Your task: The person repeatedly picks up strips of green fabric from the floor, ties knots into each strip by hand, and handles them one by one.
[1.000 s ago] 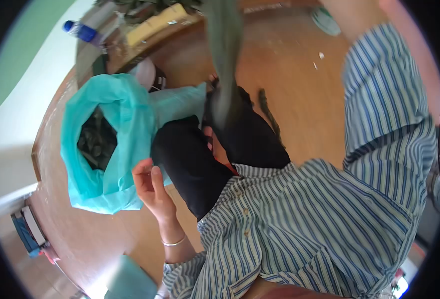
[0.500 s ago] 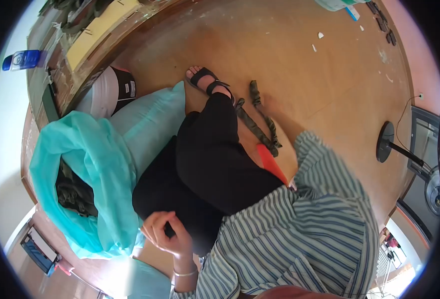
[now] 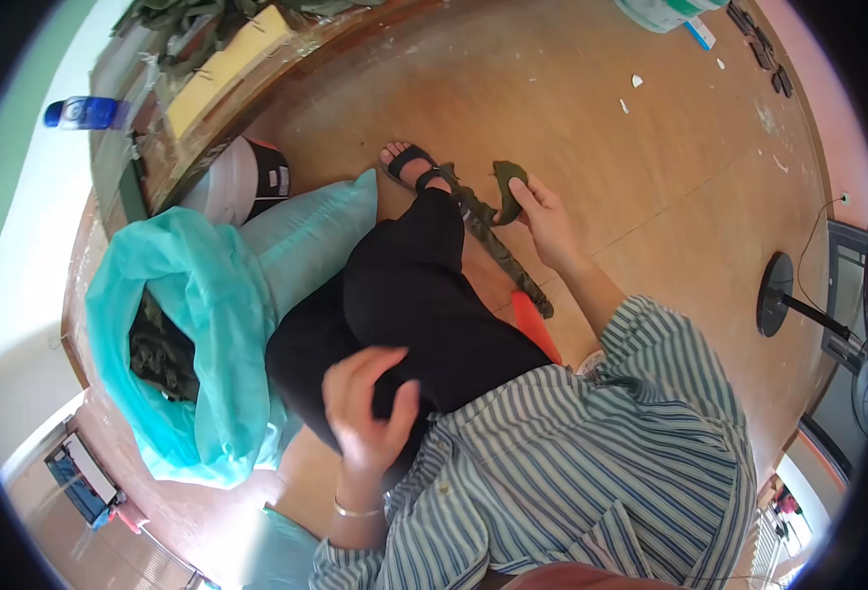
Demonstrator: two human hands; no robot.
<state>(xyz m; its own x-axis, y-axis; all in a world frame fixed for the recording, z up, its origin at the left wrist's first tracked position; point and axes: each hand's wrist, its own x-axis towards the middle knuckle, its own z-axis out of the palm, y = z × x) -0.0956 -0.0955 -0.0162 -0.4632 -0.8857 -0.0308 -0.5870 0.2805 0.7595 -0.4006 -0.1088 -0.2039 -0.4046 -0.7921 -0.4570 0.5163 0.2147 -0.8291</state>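
My right hand [image 3: 550, 218] is stretched out over the floor beside my foot, its thumb and fingers closed on a dark green fabric strip [image 3: 508, 192] that looks folded or looped. Another dark green strip [image 3: 498, 254], crumpled lengthwise, lies on the floor just left of it. Raised above my lap, my left hand [image 3: 367, 408] is empty, with its thumb and fingers apart and slightly curled. To the left of my knee stands an open teal bag [image 3: 212, 295] with a bunched rim; dark green fabric [image 3: 163, 359] lies inside it.
A filled teal sack [image 3: 316, 221] and a white bucket [image 3: 225, 187] stand beyond the bag. At upper left, a worktable [image 3: 198, 147] carries a blue bottle [image 3: 82, 113] and more green fabric. A red-orange object [image 3: 535, 327] lies by my hip. A fan [image 3: 778, 295] stands at right.
My right hand has taken up one fabric strip from the floor. My left hand has risen and moved right over my lap, with its fingers opening. The view has shifted slightly.
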